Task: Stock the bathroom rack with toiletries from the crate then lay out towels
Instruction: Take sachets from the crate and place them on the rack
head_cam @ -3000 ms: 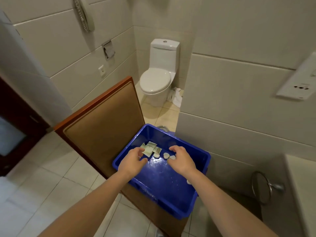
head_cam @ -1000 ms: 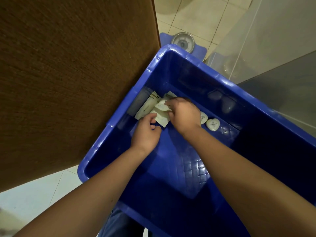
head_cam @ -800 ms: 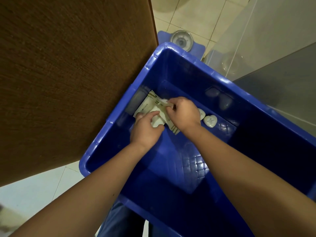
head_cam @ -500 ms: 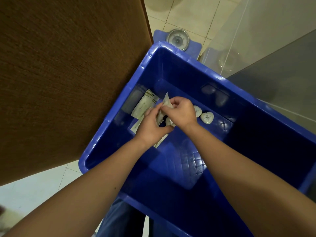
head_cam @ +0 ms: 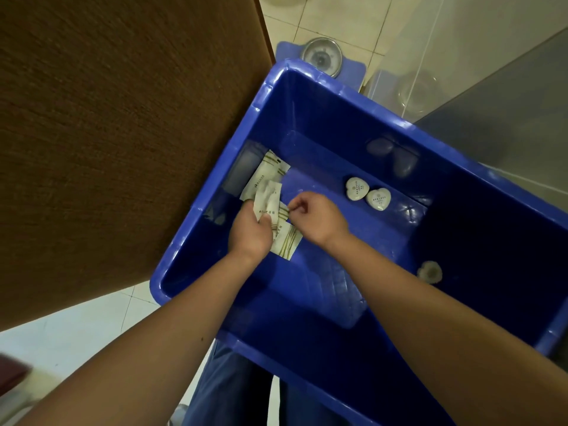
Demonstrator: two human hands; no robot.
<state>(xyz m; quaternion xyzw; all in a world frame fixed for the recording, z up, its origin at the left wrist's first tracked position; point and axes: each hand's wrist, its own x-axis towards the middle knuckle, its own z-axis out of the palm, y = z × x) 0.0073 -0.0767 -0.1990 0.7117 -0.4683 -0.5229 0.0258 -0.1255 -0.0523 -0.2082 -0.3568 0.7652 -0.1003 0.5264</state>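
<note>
blue crate (head_cam: 338,124) floor: sachets (head_cam: 268,200) in grip of l hand (head_cam: 250,232), edge in pinch of r hand (head_cam: 316,221)

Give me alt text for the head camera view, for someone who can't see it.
Seen from above, inside a blue crate, a person's left hand grips white sachets while the right hand pinches the edge of one. Two heart-shaped white packs lie on the crate floor nearby.
</note>
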